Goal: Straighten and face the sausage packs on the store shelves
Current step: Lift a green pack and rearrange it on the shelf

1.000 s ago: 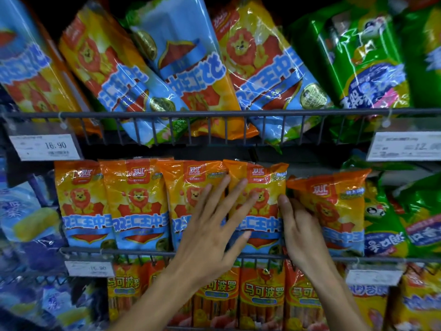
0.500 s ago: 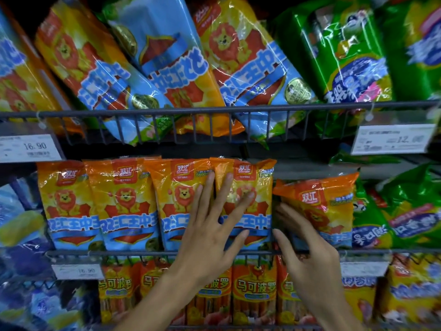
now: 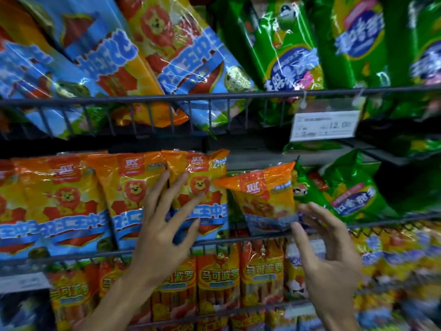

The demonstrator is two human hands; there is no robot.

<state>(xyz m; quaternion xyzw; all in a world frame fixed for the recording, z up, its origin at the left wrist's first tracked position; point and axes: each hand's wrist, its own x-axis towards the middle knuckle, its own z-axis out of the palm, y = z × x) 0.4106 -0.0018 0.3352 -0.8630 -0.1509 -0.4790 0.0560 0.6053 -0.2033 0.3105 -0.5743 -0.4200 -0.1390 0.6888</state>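
While left hand (image 3: 162, 225) flat on lion pack (image 3: 202, 199) | right hand (image 3: 327, 249) open beside tilted pack (image 3: 265, 199)

Open gap betw upright pack (image 3: 202, 199) & tilted pack (image 3: 267, 199); wire rail (image 3: 238, 240) blocks below.

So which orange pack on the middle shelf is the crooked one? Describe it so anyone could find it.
Find the white price tag on the upper rail. Below and left of it, the tilted orange pack stands apart from the upright row, just above the right hand. Unlike its neighbours, it leans sideways beside the green packs.
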